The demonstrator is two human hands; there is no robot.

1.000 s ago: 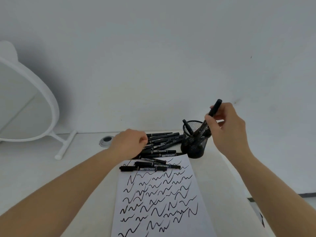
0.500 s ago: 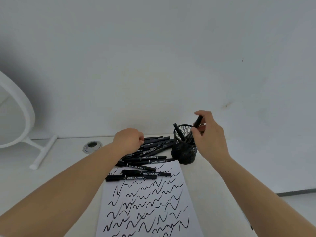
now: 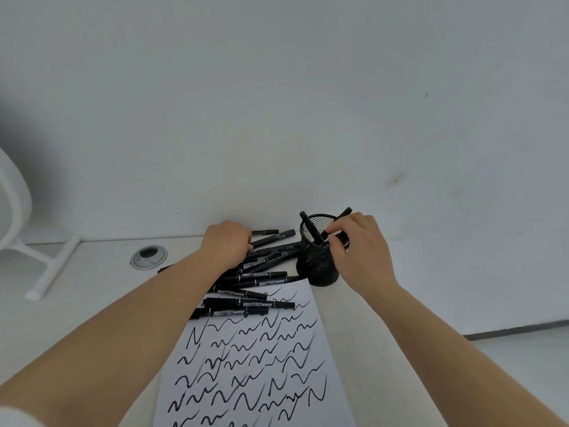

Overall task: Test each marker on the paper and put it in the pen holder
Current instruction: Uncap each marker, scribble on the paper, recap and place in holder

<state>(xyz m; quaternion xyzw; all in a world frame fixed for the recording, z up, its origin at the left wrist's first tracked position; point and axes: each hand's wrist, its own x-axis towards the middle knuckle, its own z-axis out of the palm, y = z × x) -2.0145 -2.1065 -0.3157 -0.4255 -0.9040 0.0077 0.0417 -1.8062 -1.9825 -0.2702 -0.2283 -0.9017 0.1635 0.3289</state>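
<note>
Lowered, right hand (image 3: 360, 251) seats marker (image 3: 345, 213) (holder (image 3: 317, 269) rim).

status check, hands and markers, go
Right hand pinching a marker at the pen holder rim. Left hand curled on the marker pile. Paper full of squiggles. Nothing blocking the holder.

body: 2 bare forearms + hands, one person | left hand (image 3: 226, 241) no rings, no watch, no glove | right hand (image 3: 358, 251) same, bare, short nails far as visible | sleeves: none on right arm; pale/white fabric edge at bottom-left corner by left arm, blurry, can't tell what | no markings
</note>
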